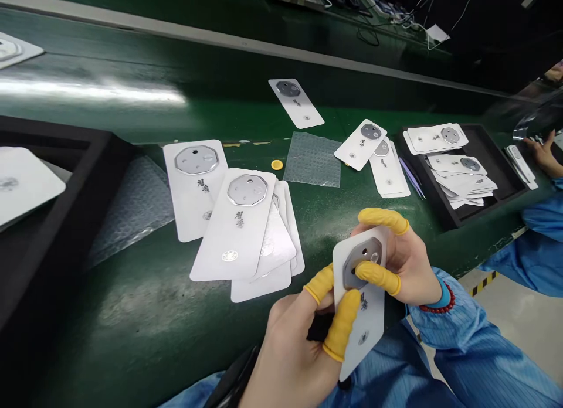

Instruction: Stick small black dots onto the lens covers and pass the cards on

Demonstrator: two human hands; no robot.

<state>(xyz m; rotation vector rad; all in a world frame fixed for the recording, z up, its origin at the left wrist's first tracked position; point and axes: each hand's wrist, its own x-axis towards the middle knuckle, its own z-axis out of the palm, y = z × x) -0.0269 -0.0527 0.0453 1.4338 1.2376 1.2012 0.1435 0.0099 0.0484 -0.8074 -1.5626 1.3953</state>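
Both hands hold one white phone back cover (pixel 372 314) with an octagonal grey camera plate, dark lettering and a round emblem. My left hand (pixel 303 332) grips its left edge between thumb and index finger. My right hand (pixel 402 261) pinches its upper part, the thumb on the camera plate and the index finger at the top edge. Yellow finger cots cover those fingertips. Left of my hands, several similar covers (pixel 240 232) overlap on the green work surface. Another cover (pixel 297 103) lies alone farther back, and a small pile of covers (pixel 361 144) sits to its right.
A black tray (pixel 512 167) at right holds stacked covers, with purple tweezers (pixel 412 178) beside it. Bubble wrap (pixel 313 160) and a yellow finger cot (pixel 277 165) lie mid-surface. Another black tray (pixel 99 141) stands at left. A co-worker's hand (pixel 545 155) is at far right.
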